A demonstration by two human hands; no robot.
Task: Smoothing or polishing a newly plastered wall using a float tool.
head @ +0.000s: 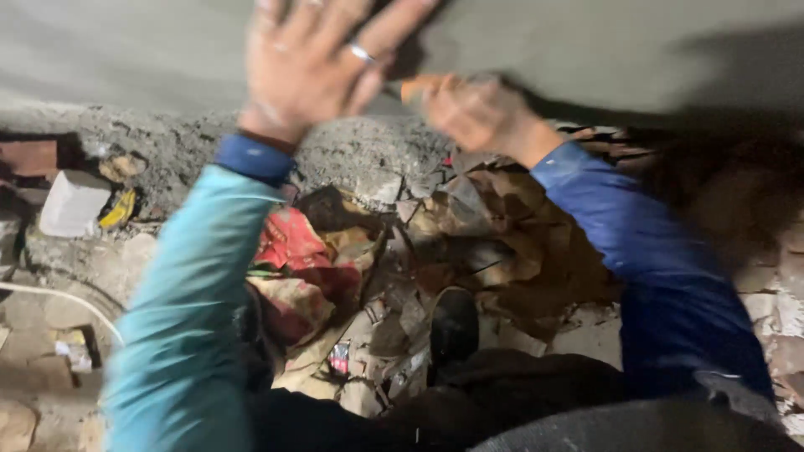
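My left hand (314, 63) lies flat against a grey plastered wall (126, 50), fingers spread, a ring on one finger. Its sleeve is teal with a blue cuff. To its right, my right hand (477, 109), in a dark blue sleeve, is closed around an orange handle (416, 86) held against the same wall; the rest of the tool is hidden by the hand. The picture is motion-blurred.
Below the wall lies a heap of rubble, torn brown paper and red sacking (293, 251). A white block (74, 201) and a brick (29, 155) sit at the left, with a white cable (59, 297) on the ground. My dark shoe (454, 322) stands among the debris.
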